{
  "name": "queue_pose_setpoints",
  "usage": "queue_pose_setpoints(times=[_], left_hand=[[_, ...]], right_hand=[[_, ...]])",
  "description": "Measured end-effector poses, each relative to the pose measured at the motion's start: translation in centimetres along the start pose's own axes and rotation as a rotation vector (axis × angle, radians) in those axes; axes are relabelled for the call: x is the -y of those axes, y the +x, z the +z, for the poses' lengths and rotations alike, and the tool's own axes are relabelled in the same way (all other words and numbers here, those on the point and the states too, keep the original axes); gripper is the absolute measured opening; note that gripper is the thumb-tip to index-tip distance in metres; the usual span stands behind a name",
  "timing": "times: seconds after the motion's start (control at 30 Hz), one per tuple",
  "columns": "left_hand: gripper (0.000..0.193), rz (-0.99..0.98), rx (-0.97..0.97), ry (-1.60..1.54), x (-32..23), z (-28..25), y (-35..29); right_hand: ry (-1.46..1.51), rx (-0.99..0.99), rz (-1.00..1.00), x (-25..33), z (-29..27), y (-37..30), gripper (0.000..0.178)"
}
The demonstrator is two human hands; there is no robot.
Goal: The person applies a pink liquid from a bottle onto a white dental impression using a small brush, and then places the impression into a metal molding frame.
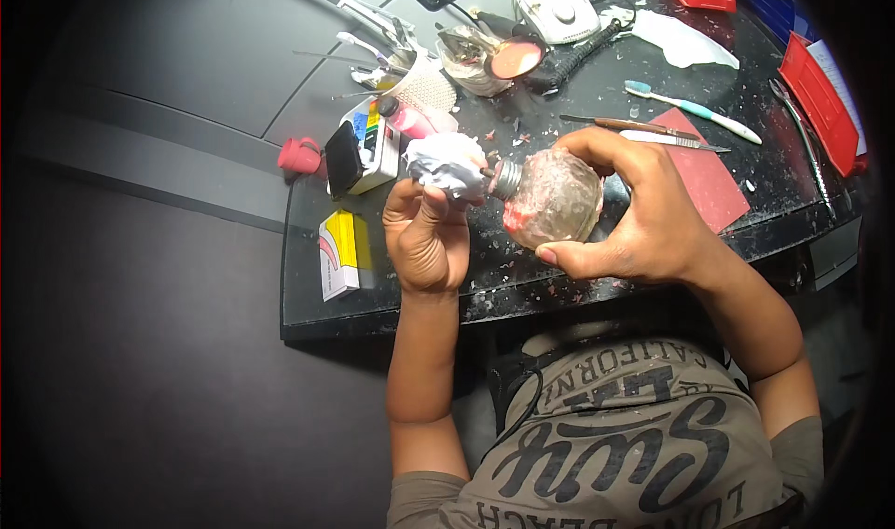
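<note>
Speckled black workbench (378, 291) lies below both hands. The left hand (429, 245) rises almost upright on a straight forearm, its palm facing the camera, and its thumb and fingers pinch a whitish lump (443, 164). The right hand (643, 207) comes from a bent elbow, with thumb and fingers curved widely around a round glass bottle (564, 198), held sideways, its metal neck (506, 179) toward the lump; whether these touch, I cannot tell. Beyond the right hand lie a pink sheet (713, 189) and, farther, a toothbrush (701, 116).
</note>
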State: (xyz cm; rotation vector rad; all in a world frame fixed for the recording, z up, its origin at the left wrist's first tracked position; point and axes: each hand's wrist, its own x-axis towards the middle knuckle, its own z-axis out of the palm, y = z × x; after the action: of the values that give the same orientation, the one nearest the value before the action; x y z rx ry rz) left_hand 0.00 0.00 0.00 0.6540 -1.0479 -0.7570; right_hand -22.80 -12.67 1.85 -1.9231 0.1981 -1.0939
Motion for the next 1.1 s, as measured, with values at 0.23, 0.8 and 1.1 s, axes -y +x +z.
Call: queue_pose_setpoints(times=[0.23, 0.8, 1.1], left_hand=[[0.026, -0.061, -0.148, -0.078, 0.2, 1.5, -0.6], [0.055, -0.328, -0.388, -0.898, 1.4, 6.8, -2.3], [0.05, -0.335, -0.38, -0.873, 1.3, 6.2, -3.0]], right_hand=[[-0.016, -0.015, 0.059, -0.1, -0.5, -0.2, 0.061], [-0.03, -0.089, -0.106, -0.3, -0.5, -0.2, 0.066], [-0.065, -0.087, -0.156, -0.3, -0.3, -0.3, 0.067]])
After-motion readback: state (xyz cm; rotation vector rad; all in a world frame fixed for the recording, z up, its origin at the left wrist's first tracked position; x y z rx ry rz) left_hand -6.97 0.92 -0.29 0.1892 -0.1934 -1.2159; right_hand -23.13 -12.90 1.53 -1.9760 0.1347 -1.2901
